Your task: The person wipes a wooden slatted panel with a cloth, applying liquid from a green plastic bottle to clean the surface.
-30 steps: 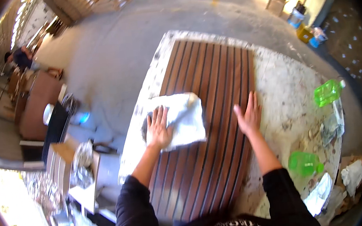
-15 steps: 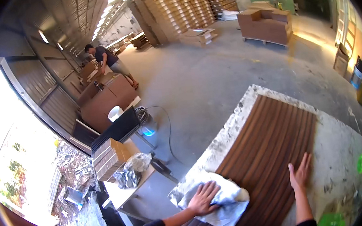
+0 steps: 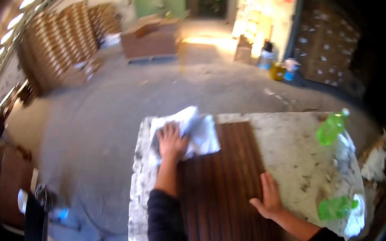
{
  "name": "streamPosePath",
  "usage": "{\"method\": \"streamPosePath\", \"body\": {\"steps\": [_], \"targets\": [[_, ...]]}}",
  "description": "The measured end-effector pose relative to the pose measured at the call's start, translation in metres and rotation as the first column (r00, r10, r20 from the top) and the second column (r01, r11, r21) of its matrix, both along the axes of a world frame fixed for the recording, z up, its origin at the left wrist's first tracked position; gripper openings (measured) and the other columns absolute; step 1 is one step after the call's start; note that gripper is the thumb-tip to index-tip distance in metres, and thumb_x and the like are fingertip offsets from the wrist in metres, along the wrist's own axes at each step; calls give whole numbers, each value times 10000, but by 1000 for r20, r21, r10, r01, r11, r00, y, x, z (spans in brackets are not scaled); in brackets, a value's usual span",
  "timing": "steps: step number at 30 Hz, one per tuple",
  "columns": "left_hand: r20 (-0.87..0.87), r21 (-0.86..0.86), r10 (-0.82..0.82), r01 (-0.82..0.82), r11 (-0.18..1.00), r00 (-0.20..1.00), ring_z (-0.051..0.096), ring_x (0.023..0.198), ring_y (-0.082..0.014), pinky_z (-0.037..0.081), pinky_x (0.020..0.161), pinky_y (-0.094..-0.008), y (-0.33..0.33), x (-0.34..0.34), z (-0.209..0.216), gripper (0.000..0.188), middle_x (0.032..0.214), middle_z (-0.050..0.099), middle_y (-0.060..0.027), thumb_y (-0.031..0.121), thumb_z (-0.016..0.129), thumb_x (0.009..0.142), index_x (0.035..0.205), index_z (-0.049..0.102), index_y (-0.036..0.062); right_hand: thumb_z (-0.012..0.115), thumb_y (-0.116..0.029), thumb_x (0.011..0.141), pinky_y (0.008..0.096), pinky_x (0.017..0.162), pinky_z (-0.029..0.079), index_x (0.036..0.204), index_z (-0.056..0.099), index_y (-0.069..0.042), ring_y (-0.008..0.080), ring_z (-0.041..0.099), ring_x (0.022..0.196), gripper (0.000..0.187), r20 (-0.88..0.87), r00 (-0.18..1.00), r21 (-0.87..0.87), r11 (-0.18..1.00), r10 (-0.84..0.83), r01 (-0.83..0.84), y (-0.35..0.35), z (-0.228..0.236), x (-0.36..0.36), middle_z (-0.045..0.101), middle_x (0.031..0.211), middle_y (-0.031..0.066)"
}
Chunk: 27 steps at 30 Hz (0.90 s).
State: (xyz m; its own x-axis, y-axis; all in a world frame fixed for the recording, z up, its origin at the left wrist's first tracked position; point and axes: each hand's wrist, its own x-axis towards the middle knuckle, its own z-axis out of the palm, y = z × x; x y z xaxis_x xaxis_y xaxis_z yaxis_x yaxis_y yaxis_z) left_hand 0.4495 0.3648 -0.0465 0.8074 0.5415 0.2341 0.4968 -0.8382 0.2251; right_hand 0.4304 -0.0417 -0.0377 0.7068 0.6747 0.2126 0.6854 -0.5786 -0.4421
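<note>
A dark brown board with lengthwise grooves (image 3: 222, 187) lies on a worn, paint-spotted white table (image 3: 294, 157). Over its far left end a crumpled white cloth (image 3: 201, 136) is spread, partly covering the tabletop beside it. My left hand (image 3: 172, 141) presses on the cloth with its palm down and fingers stretched out. Along the board's right edge rests my right hand (image 3: 268, 198), open, thumb apart, holding nothing. Motion blurs the board's grooves a little.
Two green plastic bottles, one nearer (image 3: 336, 208) and one farther (image 3: 332, 128), lie at the table's right side near crumpled clear plastic (image 3: 345, 152). Beyond are a brown boxy stack on a pallet (image 3: 150, 40), piled cartons (image 3: 60, 40) and buckets (image 3: 266, 60).
My left hand has slid the cloth from the board's near left part to its far left end. My right hand stays at the right edge. The view has turned right.
</note>
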Motion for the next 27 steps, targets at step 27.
{"method": "streamPosePath", "body": {"steps": [27], "targets": [[-323, -61, -53, 35, 998, 945, 202, 1401, -372, 104, 1125, -574, -253, -305, 17, 729, 1498, 283, -180, 475, 511, 832, 1432, 346, 95, 447, -705, 810, 556, 1128, 103, 1443, 230, -15, 448, 199, 1374, 961, 18, 986, 147, 976, -168, 163, 6, -27, 0, 228, 1460, 314]]}}
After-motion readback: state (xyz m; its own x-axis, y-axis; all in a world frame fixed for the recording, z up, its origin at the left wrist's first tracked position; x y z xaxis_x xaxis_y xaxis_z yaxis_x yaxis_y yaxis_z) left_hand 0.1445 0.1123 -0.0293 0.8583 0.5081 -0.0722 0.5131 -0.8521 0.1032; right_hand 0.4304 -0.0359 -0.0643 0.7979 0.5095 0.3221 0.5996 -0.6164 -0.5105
